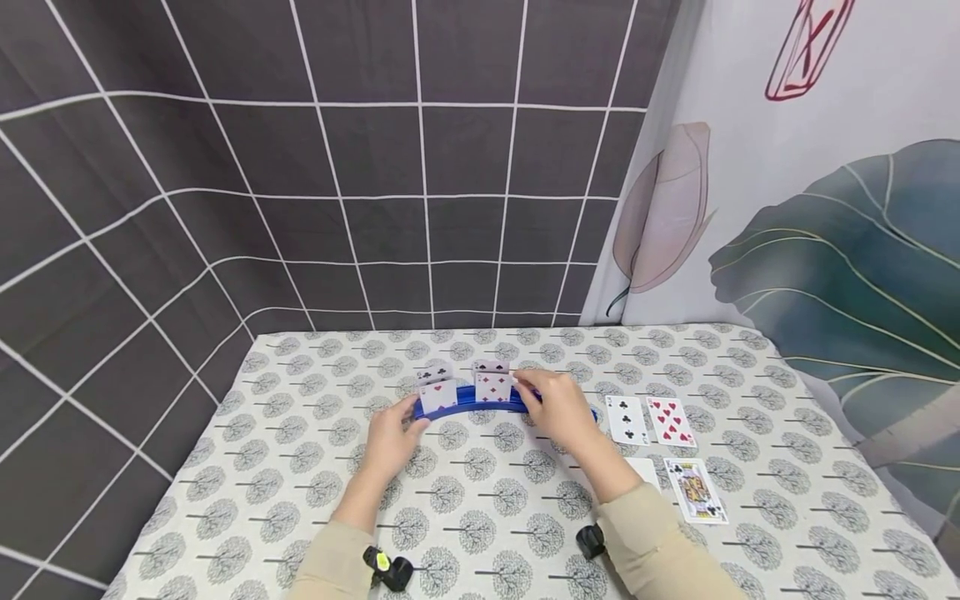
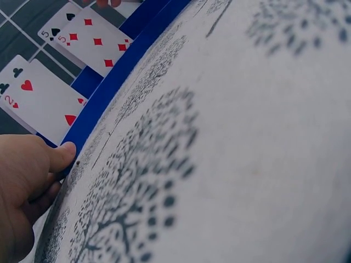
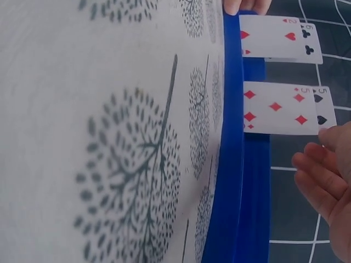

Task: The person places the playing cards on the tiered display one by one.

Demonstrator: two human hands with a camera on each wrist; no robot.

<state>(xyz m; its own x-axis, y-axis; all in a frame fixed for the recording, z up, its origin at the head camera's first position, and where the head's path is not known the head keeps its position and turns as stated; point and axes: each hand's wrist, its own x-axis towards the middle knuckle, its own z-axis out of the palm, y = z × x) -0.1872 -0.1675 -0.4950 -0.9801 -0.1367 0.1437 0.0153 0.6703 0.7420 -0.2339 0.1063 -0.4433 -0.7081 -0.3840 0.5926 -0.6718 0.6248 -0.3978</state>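
Mid-frame, left hand (image 1: 392,433) pinches holder (image 3: 256,192); right hand (image 1: 562,408) — grip unclear — touches five of spades (image 3: 324,107), which jostling could topple.

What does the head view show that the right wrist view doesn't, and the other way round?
Only the head view shows the cards lying flat at the right, including the three of clubs, a heart card and a face card, plus the beige sleeves.
Only the right wrist view makes the rear cards' numerals readable: 6 on the club card, 5 on the spade card.
Both show the blue card holder, two of hearts, five of diamonds, left hand and right hand.
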